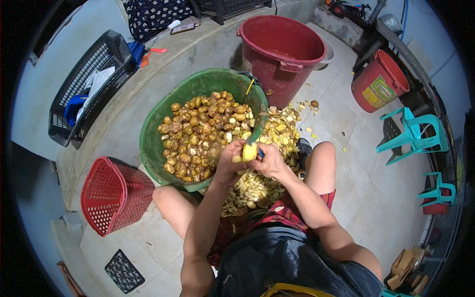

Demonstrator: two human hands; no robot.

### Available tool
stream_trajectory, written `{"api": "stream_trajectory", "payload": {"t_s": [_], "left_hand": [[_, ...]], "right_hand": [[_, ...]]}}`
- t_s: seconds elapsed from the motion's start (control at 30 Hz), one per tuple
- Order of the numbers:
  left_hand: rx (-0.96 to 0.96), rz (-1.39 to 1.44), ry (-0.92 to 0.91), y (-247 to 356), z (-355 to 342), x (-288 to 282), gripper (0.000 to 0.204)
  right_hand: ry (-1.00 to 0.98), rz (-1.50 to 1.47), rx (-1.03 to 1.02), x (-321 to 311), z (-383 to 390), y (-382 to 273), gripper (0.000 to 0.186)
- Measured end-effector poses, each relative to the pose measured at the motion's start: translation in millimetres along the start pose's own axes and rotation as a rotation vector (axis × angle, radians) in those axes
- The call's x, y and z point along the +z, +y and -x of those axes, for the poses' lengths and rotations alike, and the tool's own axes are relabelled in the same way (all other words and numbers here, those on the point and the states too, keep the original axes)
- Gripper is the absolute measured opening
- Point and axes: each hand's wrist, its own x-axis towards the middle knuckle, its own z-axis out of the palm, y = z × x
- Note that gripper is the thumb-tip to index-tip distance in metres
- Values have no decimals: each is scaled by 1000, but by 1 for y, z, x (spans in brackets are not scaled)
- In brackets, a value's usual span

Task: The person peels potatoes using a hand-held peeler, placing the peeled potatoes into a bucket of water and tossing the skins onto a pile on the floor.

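My left hand (230,164) is closed around a potato (250,152), whose bared side shows pale yellow. Against it, my right hand (272,162) grips a small blue-handled tool (261,152); its working end is hidden, so I cannot tell whether it is a peeler or a knife. Both hands meet above the near right rim of a green tub (152,163). Many brown-skinned potatoes (198,123) fill the tub, some with pale cut patches. Beneath my hands, between my legs, lies a heap of peelings (255,190), which spreads on past the tub's right side.
Behind the tub stands a large red bin (272,79), with a smaller red bucket (380,81) farther right. A red perforated basket (116,195) is by my left knee. Teal chairs (415,133) line the right. A black crate (91,86) sits on the ledge (163,59).
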Motion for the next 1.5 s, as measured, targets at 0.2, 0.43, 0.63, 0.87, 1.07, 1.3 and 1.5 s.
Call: {"api": "stream_trajectory", "payload": {"t_s": [0.2,0.43,0.63,0.87,1.07,1.3,1.5], "left_hand": [[85,-13,45,-5,-3,-6,64],[95,-53,94,-7,-2,0,63],[157,-21,161,-10,-3,2,70],[95,22,80,-4,-3,1,73],[50,1,12,1,-1,-5,71],[41,-11,-11,3,0,1,70],[135,-41,63,-1,-1,-1,72]], "right_hand": [[156,244,-289,10,2,17,46],[172,357,-343,2,1,12,47],[92,237,-166,-2,1,11,52],[-16,69,50,-8,-5,-2,60],[-50,17,35,-7,-6,0,57],[-50,14,50,-9,-4,-8,54],[-27,221,-12,-4,1,-4,46]]}}
